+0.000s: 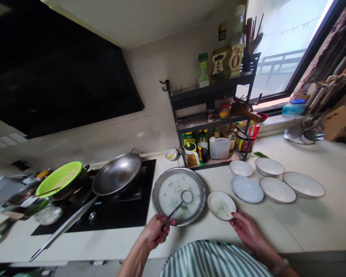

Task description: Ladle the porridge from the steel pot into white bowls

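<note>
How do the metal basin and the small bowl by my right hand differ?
The metal basin is larger than the small bowl. The metal basin is gray; the small bowl is white inside. The left hand holds a ladle at the metal basin, while the right hand grips the small bowl's rim. Both contain pale liquid with green bits.

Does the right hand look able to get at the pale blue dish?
Probably yes: only bare counter lies between the right hand and the pale blue dish, though it must first release the small bowl.

Ladle [186, 197] in the left hand [159, 231]
</note>
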A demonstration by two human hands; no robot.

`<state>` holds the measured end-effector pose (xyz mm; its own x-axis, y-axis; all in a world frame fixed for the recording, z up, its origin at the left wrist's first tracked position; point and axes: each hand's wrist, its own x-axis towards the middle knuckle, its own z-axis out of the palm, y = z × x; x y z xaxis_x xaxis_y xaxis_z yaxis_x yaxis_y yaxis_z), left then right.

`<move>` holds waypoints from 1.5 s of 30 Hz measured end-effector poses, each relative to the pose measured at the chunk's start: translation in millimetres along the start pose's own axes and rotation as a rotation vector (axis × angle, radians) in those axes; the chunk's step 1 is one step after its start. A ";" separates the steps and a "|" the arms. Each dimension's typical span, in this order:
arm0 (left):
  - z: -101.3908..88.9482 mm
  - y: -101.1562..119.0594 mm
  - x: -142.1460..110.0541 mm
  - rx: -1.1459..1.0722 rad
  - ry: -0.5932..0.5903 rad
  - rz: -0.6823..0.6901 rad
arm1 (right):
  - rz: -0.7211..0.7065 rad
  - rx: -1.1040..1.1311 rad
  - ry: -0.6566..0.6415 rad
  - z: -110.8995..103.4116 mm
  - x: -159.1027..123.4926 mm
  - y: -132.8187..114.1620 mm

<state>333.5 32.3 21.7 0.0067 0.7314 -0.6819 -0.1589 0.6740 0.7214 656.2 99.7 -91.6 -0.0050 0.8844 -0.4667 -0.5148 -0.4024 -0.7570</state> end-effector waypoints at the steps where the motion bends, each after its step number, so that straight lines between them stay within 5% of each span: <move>1: -0.4 0.3 -0.1 -0.011 0.000 0.000 | 0.001 -0.002 -0.004 -0.1 0.3 0.0; 15: 0.5 4.1 -6.5 -0.056 -0.032 0.018 | 0.028 -0.020 -0.023 3.9 -1.8 -1.5; 31: 47.3 25.2 -25.5 0.181 -0.215 0.084 | 0.052 0.030 -0.004 10.7 -7.4 -5.8; 35: 58.8 23.9 -22.9 0.495 -0.147 0.215 | 0.013 -0.029 -0.024 9.3 -5.9 -5.2; 39: 63.3 22.3 -24.5 0.852 -0.070 0.529 | -0.003 -0.045 -0.042 9.2 -6.9 -6.4; 45: 59.0 16.8 -27.1 0.955 -0.020 0.637 | 0.035 0.047 -0.021 11.4 -10.8 -10.0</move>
<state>388.9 29.9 59.4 0.2112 0.9635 -0.1642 0.6748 -0.0222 0.7377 651.6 96.9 -73.8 -0.0412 0.8751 -0.4821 -0.5537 -0.4217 -0.7181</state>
